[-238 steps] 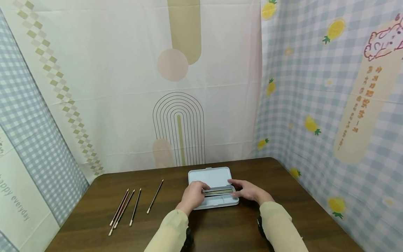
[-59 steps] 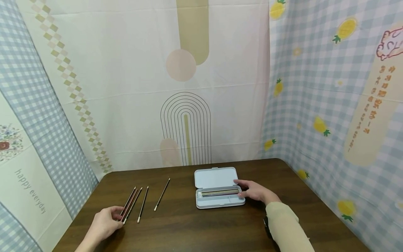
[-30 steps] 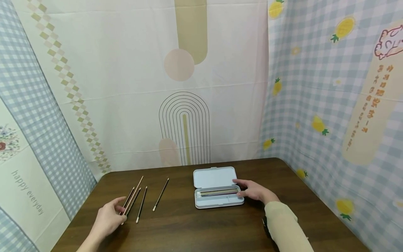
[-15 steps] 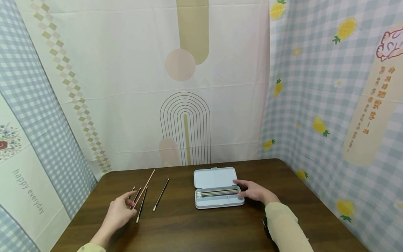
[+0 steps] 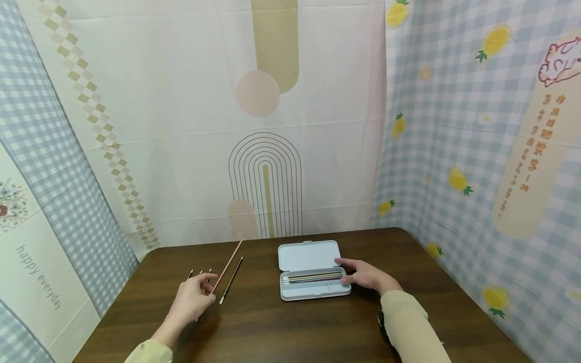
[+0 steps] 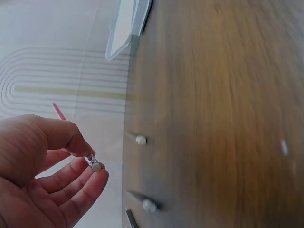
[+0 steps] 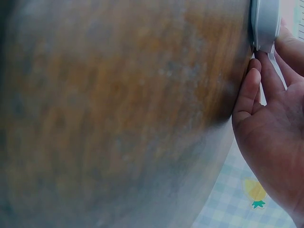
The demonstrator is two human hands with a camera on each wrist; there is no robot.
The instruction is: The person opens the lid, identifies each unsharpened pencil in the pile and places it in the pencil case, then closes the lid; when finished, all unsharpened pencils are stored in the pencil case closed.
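Note:
My left hand [image 5: 192, 298] pinches a reddish pencil [image 5: 229, 262] near its eraser end, the shaft slanting up and away above the table. In the left wrist view, the white eraser and metal band of this pencil [image 6: 94, 164] stick out between thumb and fingers. A pale blue pencil case [image 5: 297, 292] lies with its lid [image 5: 308, 256] folded back. Several pencils [image 5: 313, 277] fill its rear compartment; the front one has a small divider. My right hand [image 5: 365, 276] grips the case's right end, thumb at the tray rim and fingers by the lid hinge.
A dark pencil [image 5: 232, 280] lies on the brown table [image 5: 272, 333], just right of my left hand. Several more pencils lie left of it, mostly hidden by that hand, tips [image 5: 190, 273] showing. Cloth backdrops [image 5: 190, 176] stand behind and at both sides.
My left hand left the case for the loose pencils, picked up the reddish one and has carried it rightward over the others. My right hand stays at the case's end.

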